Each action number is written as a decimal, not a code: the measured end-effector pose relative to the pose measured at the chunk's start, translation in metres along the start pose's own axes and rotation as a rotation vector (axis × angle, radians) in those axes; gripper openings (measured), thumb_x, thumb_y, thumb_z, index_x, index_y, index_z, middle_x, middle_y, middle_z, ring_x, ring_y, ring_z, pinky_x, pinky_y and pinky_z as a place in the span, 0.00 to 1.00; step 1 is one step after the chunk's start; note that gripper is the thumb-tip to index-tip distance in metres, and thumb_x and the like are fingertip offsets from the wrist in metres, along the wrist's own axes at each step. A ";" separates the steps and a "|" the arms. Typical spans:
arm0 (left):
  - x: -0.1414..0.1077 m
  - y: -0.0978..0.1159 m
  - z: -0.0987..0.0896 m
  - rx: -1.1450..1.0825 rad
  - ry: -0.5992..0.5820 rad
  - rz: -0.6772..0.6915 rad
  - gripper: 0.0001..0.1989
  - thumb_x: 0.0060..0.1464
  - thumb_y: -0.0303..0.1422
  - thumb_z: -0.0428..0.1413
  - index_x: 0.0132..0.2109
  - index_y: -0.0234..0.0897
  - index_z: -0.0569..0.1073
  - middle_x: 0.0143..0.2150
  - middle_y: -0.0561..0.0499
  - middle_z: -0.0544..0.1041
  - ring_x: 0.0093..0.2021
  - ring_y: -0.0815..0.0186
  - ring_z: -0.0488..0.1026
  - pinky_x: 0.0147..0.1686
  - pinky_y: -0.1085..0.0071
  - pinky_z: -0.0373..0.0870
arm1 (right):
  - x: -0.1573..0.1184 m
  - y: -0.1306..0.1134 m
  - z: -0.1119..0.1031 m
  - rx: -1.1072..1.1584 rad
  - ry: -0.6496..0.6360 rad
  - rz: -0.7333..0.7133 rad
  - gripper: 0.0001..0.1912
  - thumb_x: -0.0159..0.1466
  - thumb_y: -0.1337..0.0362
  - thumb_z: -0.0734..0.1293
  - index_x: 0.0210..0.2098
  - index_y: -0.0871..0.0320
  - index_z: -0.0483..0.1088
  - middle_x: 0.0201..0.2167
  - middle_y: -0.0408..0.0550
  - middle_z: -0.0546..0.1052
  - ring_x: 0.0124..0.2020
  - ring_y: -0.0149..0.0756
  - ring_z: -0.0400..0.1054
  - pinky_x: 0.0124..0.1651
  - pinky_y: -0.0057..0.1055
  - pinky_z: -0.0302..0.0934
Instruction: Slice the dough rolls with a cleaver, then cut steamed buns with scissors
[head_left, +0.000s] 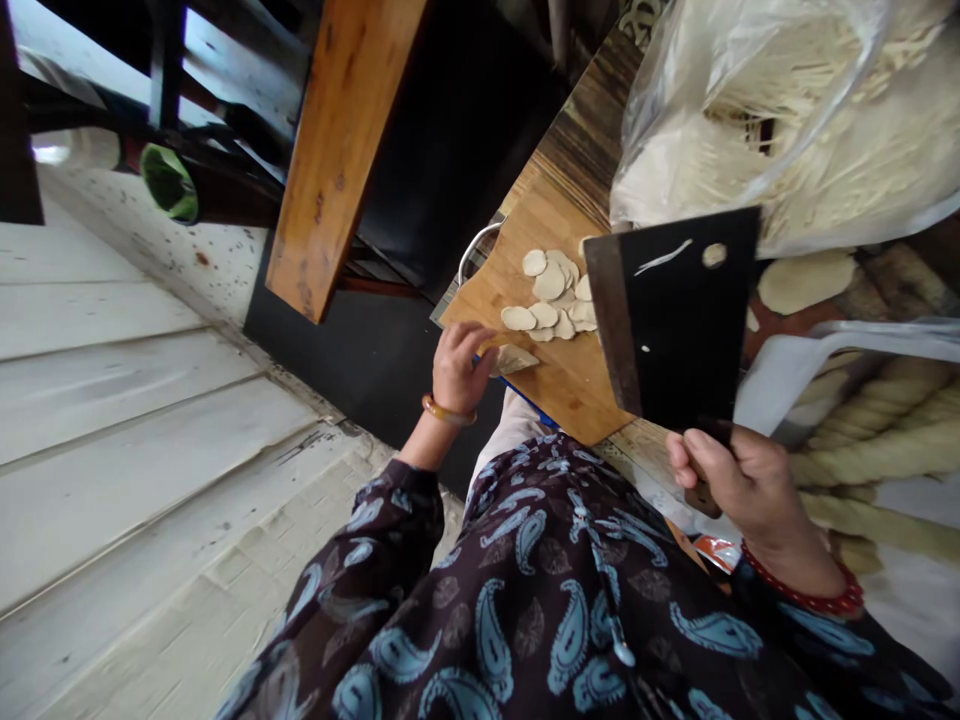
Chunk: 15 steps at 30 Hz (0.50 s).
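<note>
My right hand [739, 480] grips the handle of a wide black cleaver [675, 320], its blade raised over the right part of a wooden cutting board [577, 395]. Bits of pale food stick to the blade. Thin round pale slices [551, 282] lie in overlapping groups on the board, partly hidden behind the cleaver. At the board's near left edge, the curled fingers of my left hand [461, 370] touch or nearly touch a pale pointed piece [514, 360]; the contact is hard to make out.
Clear plastic bags with pale strips [795, 120] stand at the upper right. Long pale rolls [885, 420] lie in plastic at the right, below a flat pale piece [806, 282]. A wooden bench [345, 150] is at the upper left, beside a white wall [112, 400].
</note>
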<state>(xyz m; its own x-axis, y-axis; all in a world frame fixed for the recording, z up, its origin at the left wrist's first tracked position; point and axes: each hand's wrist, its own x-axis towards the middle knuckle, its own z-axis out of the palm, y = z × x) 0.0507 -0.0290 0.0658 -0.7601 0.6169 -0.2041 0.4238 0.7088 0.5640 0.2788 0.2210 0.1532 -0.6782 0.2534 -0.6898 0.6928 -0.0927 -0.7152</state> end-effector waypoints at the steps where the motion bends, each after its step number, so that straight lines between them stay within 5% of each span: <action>1: -0.015 0.000 0.001 0.035 -0.015 0.006 0.10 0.61 0.37 0.54 0.46 0.41 0.77 0.46 0.44 0.77 0.47 0.58 0.73 0.51 0.56 0.70 | 0.003 -0.001 0.002 -0.081 -0.004 -0.056 0.18 0.70 0.55 0.59 0.25 0.53 0.66 0.18 0.40 0.68 0.20 0.31 0.63 0.26 0.31 0.58; 4: -0.047 -0.003 0.014 0.047 -0.030 0.023 0.11 0.62 0.37 0.54 0.47 0.44 0.78 0.50 0.44 0.78 0.51 0.56 0.72 0.53 0.54 0.70 | 0.012 -0.003 0.015 -0.309 0.009 -0.251 0.14 0.69 0.56 0.60 0.32 0.53 0.72 0.25 0.47 0.76 0.27 0.37 0.72 0.34 0.34 0.65; 8: -0.059 -0.013 0.037 -0.027 -0.010 0.048 0.12 0.64 0.37 0.50 0.42 0.45 0.79 0.44 0.44 0.79 0.52 0.56 0.73 0.53 0.54 0.70 | 0.017 -0.003 0.039 -0.589 -0.045 -0.398 0.19 0.71 0.57 0.59 0.57 0.56 0.71 0.47 0.56 0.81 0.45 0.45 0.76 0.48 0.39 0.68; 15: -0.062 -0.039 0.067 -0.146 0.058 -0.074 0.16 0.60 0.43 0.52 0.27 0.43 0.72 0.28 0.47 0.72 0.42 0.55 0.73 0.49 0.50 0.69 | 0.009 -0.005 0.060 -0.927 -0.105 -0.399 0.26 0.73 0.55 0.57 0.63 0.62 0.67 0.43 0.57 0.81 0.39 0.43 0.76 0.36 0.35 0.66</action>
<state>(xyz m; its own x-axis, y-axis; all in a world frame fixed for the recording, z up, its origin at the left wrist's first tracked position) 0.1145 -0.0717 0.0030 -0.8155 0.5412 -0.2052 0.2929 0.6917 0.6602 0.2543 0.1656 0.1438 -0.8888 0.0121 -0.4582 0.2978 0.7751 -0.5573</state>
